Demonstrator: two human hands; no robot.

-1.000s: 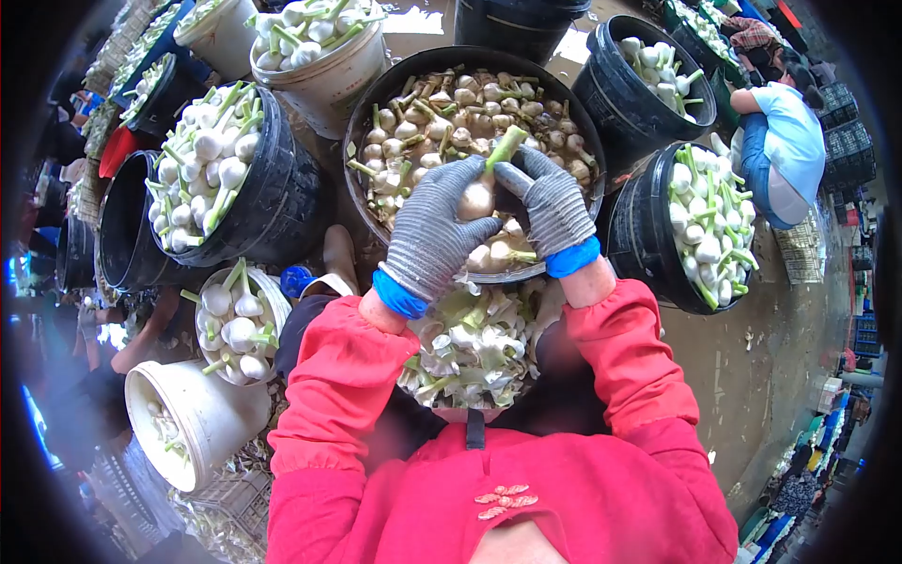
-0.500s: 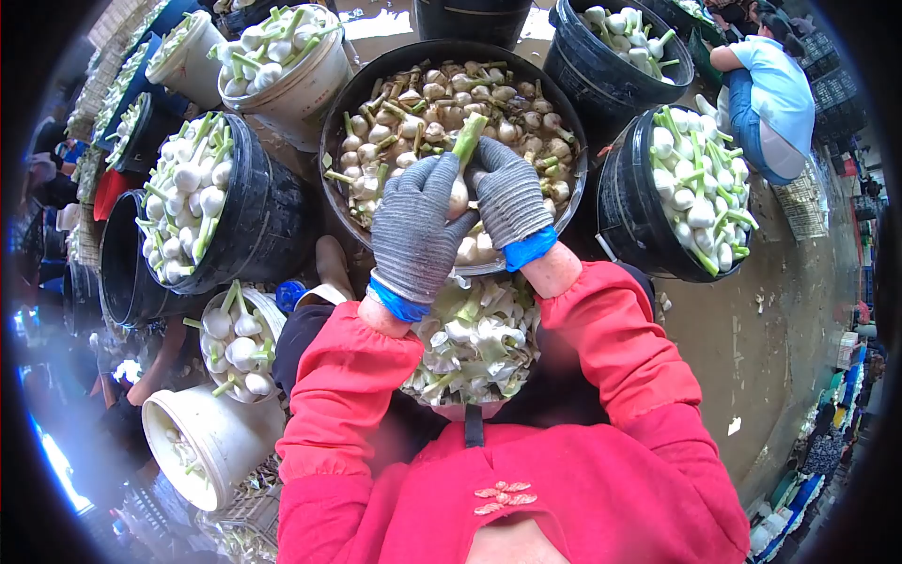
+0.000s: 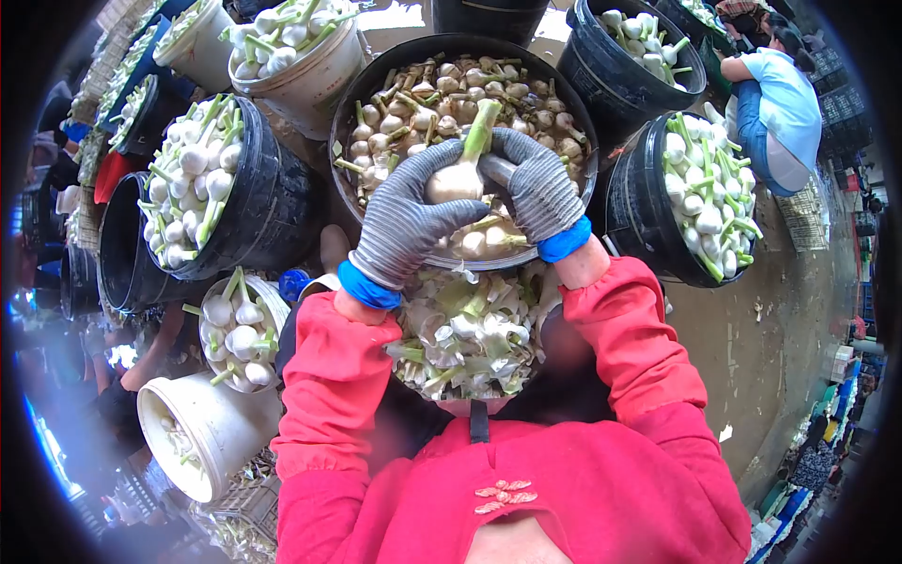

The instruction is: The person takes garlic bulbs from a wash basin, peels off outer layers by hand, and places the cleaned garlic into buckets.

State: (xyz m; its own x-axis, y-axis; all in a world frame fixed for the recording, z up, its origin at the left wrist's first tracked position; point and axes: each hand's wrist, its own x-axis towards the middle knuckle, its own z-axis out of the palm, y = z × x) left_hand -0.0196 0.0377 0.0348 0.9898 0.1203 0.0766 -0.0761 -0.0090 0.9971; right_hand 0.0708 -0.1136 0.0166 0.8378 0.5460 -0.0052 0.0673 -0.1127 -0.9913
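My left hand [image 3: 409,214], in a grey striped glove, is wrapped round a garlic bulb [image 3: 455,182] with its green stem pointing up. On the stem's other side, my right hand [image 3: 537,184], gloved alike, has its fingers curled at the stem; something whitish shows under its thumb, too unclear to name. Both hands are over the near part of a wide dark tub [image 3: 344,179] of brownish garlic bulbs in water. Below the hands, a container of peeled garlic skins [image 3: 470,334] stands between the knees.
Black buckets [image 3: 282,202] of white garlic stand left and right [image 3: 639,202]. White buckets are at the upper left [image 3: 319,89] and lower left [image 3: 221,428], the latter tipped. A crouching person [image 3: 780,113] is at the upper right.
My hands have spread slightly apart and more of the bulb shows in the left hand. The view has shifted a little, moving the tub and buckets in the picture.
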